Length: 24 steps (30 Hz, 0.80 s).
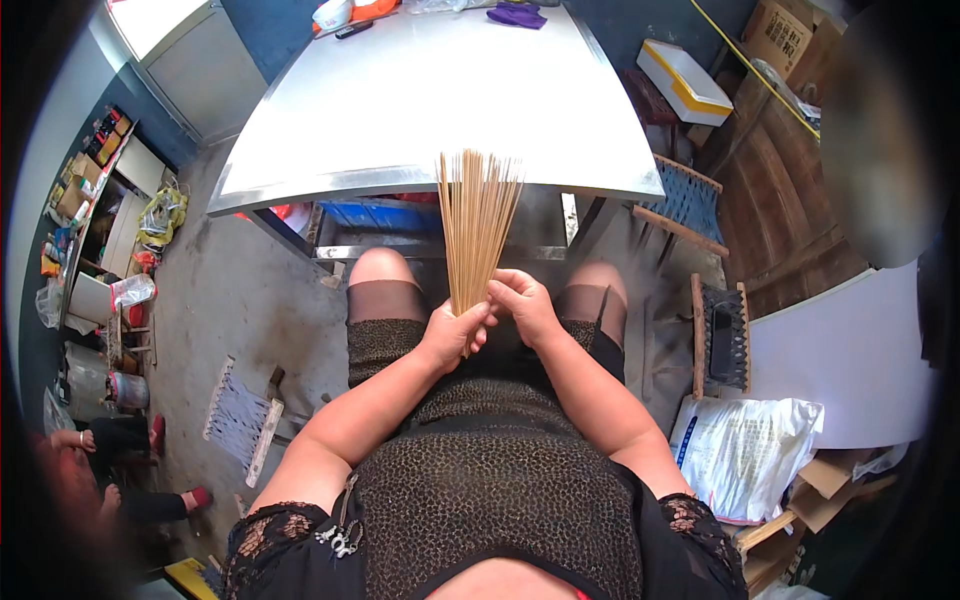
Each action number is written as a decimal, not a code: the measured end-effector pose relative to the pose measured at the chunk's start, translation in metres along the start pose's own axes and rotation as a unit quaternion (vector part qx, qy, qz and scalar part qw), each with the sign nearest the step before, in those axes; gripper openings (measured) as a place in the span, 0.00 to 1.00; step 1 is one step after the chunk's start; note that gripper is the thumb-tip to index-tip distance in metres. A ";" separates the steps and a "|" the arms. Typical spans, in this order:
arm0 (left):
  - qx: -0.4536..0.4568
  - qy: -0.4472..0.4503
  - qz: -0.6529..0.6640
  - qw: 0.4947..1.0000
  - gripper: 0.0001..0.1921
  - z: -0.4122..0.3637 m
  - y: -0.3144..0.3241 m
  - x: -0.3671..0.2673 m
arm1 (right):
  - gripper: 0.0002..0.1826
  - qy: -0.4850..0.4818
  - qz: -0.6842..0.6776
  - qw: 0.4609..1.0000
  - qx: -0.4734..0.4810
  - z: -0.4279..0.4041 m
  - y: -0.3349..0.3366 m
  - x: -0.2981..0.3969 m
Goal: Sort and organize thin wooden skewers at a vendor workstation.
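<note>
My left hand [451, 336] is closed around the lower end of a bundle of thin wooden sticks [480, 225], which fans out towards the top. Close beside it on the right, my right hand [523, 304] has its thumb and forefinger at the bundle's right edge, near the lower end; whether they pinch a stick cannot be told. The sticks' upper tips stand in front of the near edge of a white-topped table [435, 97] with a metal rim. Both hands are above my lap.
A purple cloth [517, 15], a white bowl [331, 13] and a dark remote control [354, 30] lie at the table's far side. Below is a blue crate [379, 214]. Woven folding stools [241, 420] stand on the floor. Another person's legs [154, 506] show at the lower left.
</note>
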<state>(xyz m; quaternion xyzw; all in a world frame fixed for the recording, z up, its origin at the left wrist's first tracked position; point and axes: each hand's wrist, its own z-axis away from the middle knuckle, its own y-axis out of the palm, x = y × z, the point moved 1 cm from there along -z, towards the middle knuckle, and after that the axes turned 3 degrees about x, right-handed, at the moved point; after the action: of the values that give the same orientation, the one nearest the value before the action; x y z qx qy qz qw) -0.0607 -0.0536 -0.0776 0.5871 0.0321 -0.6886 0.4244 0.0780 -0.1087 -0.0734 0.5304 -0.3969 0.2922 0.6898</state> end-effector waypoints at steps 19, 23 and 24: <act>-0.060 -0.009 0.008 0.998 0.14 -0.007 -0.003 0.004 | 0.06 -0.132 -0.101 0.978 -0.125 0.000 -0.027 0.019; -0.051 -0.016 -0.002 0.999 0.15 -0.007 -0.011 0.006 | 0.08 -0.025 0.017 0.991 -0.128 0.003 -0.029 -0.006; -0.048 -0.016 0.003 0.999 0.14 -0.007 -0.010 0.005 | 0.10 0.000 0.024 0.993 -0.112 0.003 -0.023 -0.009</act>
<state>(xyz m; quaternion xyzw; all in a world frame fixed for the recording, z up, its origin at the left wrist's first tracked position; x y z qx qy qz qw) -0.0613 -0.0461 -0.0881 0.5553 0.0567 -0.6944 0.4542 0.0919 -0.1174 -0.0923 0.4399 -0.4399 0.2627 0.7376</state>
